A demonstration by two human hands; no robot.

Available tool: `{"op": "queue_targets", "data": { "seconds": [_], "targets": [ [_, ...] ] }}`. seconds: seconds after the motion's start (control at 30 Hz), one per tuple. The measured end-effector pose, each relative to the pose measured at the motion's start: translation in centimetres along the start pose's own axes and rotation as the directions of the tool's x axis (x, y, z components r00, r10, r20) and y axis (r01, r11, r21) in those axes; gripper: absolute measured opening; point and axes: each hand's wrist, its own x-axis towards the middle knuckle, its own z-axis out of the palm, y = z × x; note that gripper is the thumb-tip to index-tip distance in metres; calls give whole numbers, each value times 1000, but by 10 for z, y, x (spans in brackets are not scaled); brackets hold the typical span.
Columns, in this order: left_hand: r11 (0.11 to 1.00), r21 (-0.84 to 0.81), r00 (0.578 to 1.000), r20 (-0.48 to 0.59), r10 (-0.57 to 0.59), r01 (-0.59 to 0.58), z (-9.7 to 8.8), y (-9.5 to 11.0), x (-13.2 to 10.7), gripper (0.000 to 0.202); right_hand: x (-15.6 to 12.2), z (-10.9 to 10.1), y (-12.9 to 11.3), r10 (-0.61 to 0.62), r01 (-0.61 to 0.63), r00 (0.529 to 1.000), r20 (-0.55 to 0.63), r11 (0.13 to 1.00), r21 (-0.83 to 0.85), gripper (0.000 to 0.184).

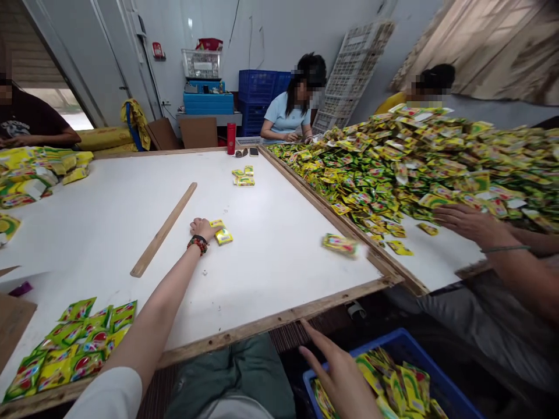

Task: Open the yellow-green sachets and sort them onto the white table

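Note:
My left hand, with a beaded bracelet at the wrist, reaches far out over the white table. Its fingers are curled against small yellow packets, closed at their edge. Low in the view, my right hand holds nothing, its thumb and forefinger stretched apart. It is over the near side of a blue crate filled with yellow-green packets. Towards the table's right edge, a motion-blurred packet shows; whether it touches the surface I cannot tell.
A wooden stick lies left of my left hand. Green packets sit front left; a small group lies farther back. Beyond the wooden rim rises a packet heap. A co-worker's hand works there; other people sit around.

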Motion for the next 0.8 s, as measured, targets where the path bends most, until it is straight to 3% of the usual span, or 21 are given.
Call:
{"op": "queue_targets", "data": {
  "seconds": [0.1, 0.17, 0.27, 0.33, 0.4, 0.5, 0.63, 0.7, 0.8],
  "targets": [
    [991, -70, 989, 81, 120, -115, 16, 6, -28, 19, 34, 31, -39, -101, 106, 994, -36, 970, 220, 44],
    [972, -127, 967, 141, 213, -195, 19, 9, -58, 17, 60, 46, -56, -110, 130, 990, -90, 958, 255, 56],
    [938, -202, 926, 198, 321, -282, 11, 9, -115, 21, 91, 61, -76, -131, 157, 985, -110, 950, 271, 83],
    [906, -276, 909, 179, 376, -320, 1, 5, -156, 20, 99, 64, -88, -220, 219, 975, -40, 902, 372, 83],
    [834, -433, 912, 63, 405, -341, -5, -2, -192, 21, 95, 66, -96, -313, 234, 948, 54, 803, 548, 69],
    [783, -502, 918, -61, 392, -368, 4, -17, -232, 63, 76, 68, -94, -356, 154, 923, 146, 690, 707, 67],
    [838, -459, 949, -38, 313, -295, 34, -31, -261, 46, 50, 73, -77, -346, 23, 909, 233, 599, 800, 78],
    [871, -414, 964, -82, 255, -266, 45, -33, -269, 49, 42, 74, -74, -295, -100, 919, 263, 471, 877, 72],
    [881, -312, 933, -161, 321, -356, 52, -33, -277, 58, 38, 73, -82, -102, -181, 967, 233, 367, 912, 56]
  ]
}}
